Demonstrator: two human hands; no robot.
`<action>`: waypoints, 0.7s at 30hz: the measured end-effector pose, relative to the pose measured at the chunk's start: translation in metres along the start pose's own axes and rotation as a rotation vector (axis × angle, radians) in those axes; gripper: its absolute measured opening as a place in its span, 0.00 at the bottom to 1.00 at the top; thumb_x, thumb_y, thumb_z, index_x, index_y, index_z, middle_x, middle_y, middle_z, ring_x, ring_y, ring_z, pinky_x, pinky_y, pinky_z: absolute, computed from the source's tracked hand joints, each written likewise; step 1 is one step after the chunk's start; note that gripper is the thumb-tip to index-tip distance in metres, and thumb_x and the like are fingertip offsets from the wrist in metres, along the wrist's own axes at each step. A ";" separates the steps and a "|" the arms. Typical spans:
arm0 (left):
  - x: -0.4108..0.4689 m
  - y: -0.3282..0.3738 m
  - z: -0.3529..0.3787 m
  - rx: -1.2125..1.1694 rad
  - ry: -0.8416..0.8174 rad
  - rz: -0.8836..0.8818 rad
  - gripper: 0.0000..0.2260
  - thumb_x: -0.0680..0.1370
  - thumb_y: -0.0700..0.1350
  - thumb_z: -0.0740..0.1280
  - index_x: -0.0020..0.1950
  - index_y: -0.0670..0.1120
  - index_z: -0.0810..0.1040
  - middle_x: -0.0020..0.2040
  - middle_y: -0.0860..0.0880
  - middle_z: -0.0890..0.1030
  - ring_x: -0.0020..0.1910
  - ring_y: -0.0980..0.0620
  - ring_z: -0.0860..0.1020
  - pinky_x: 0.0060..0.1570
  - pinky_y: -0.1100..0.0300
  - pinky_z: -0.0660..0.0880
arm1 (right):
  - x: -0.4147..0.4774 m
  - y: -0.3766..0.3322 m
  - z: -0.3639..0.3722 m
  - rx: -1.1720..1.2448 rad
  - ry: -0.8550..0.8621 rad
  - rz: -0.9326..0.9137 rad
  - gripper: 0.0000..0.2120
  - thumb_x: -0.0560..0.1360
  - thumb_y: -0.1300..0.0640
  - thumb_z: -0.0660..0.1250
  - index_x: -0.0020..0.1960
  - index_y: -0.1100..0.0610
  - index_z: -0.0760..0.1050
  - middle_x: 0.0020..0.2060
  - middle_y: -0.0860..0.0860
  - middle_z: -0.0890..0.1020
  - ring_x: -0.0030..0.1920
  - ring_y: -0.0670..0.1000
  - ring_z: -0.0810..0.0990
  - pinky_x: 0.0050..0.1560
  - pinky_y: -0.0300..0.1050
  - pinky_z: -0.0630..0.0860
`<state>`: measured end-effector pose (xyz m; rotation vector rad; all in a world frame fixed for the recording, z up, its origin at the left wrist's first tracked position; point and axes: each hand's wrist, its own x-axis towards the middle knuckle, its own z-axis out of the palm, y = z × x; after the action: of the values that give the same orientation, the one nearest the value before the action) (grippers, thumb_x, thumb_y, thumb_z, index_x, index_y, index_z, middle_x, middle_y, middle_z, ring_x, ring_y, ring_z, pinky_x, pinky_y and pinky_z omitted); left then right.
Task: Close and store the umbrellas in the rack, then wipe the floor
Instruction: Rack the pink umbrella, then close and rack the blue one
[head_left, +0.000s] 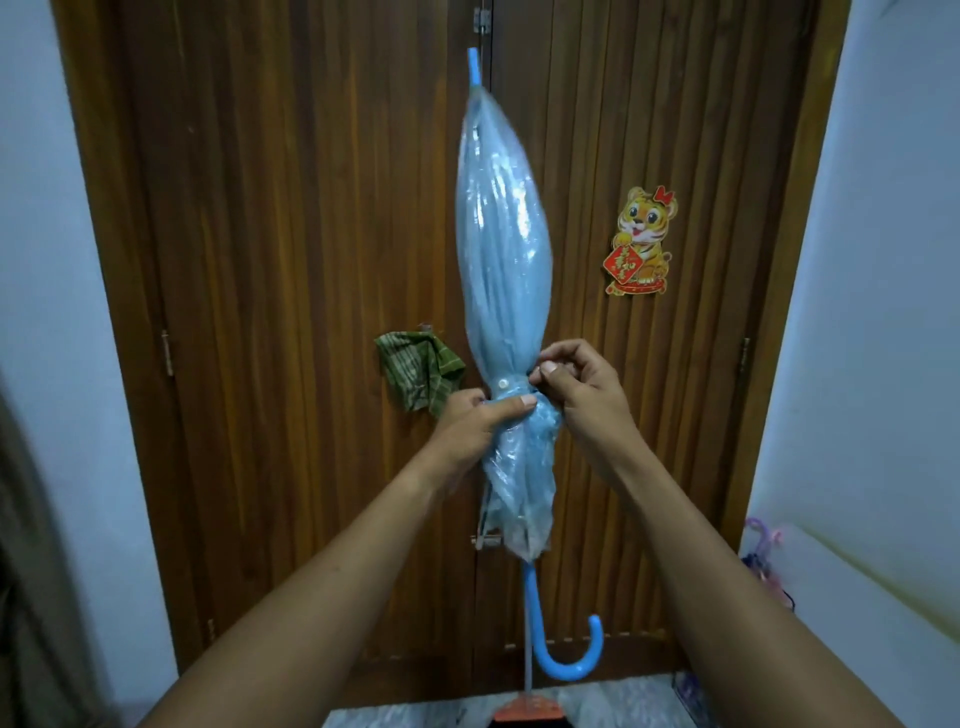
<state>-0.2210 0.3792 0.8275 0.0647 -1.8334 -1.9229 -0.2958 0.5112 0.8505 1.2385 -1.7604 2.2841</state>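
1. Held upright at centre frame: a closed blue umbrella (501, 270), tip at the top, hooked handle (569, 654) hanging at lower centre.
2. Left hand (470, 431) wrapped round the gathered canopy at its narrow waist, thumb pressed across the front just under the strap (506, 388).
3. Right hand (576, 387) pinching the strap end between thumb and forefinger at the right side of the waist; white snap button (502, 383) showing on the strap.
4. Likely slip: strap pulled loose from the pinch before snapping, so the slick folds spring open and bulge again.
5. Likely slip: too light a grip by the left hand, letting the smooth plastic canopy slide down and the umbrella drop toward the floor (415, 712).
6. Likely snag: loose folds below the waist trapped unevenly, making a fat bundle awkward for a rack; no rack clearly in view.
7. No carrying surface in view; only a strip of pale floor at the bottom edge, with an orange-topped object (530, 709) at bottom centre, kind unclear.
8. Behind: a dark wooden double door (260, 260) filling the middle, pale walls (893, 260) at both sides.
9. On the door: a green striped cloth (415, 371) hanging left of centre, a tiger sticker (644, 241) at right.
10. Lower right: coloured hangers (763, 558), partly hidden.
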 end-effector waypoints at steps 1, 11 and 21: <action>0.002 -0.003 0.000 0.026 0.048 0.032 0.13 0.73 0.42 0.76 0.55 0.38 0.84 0.49 0.39 0.87 0.45 0.43 0.86 0.48 0.51 0.82 | -0.001 -0.001 -0.002 -0.045 -0.009 0.018 0.05 0.82 0.65 0.63 0.52 0.57 0.75 0.41 0.53 0.85 0.42 0.48 0.85 0.44 0.43 0.81; 0.011 -0.006 -0.002 0.372 0.347 0.334 0.10 0.74 0.40 0.73 0.54 0.47 0.82 0.44 0.52 0.86 0.42 0.54 0.85 0.45 0.51 0.84 | 0.000 -0.007 0.003 -0.568 0.132 -0.061 0.07 0.79 0.60 0.67 0.51 0.54 0.84 0.39 0.47 0.87 0.42 0.44 0.86 0.47 0.49 0.85; 0.008 -0.007 0.017 0.743 0.534 0.449 0.13 0.75 0.47 0.69 0.60 0.54 0.79 0.41 0.54 0.84 0.37 0.54 0.80 0.34 0.59 0.72 | -0.007 -0.008 0.018 -0.686 0.153 -0.218 0.04 0.76 0.55 0.73 0.50 0.54 0.80 0.37 0.44 0.86 0.39 0.38 0.84 0.40 0.36 0.82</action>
<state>-0.2359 0.3919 0.8248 0.3391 -1.8637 -0.7603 -0.2776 0.5027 0.8541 1.0135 -1.9715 1.4144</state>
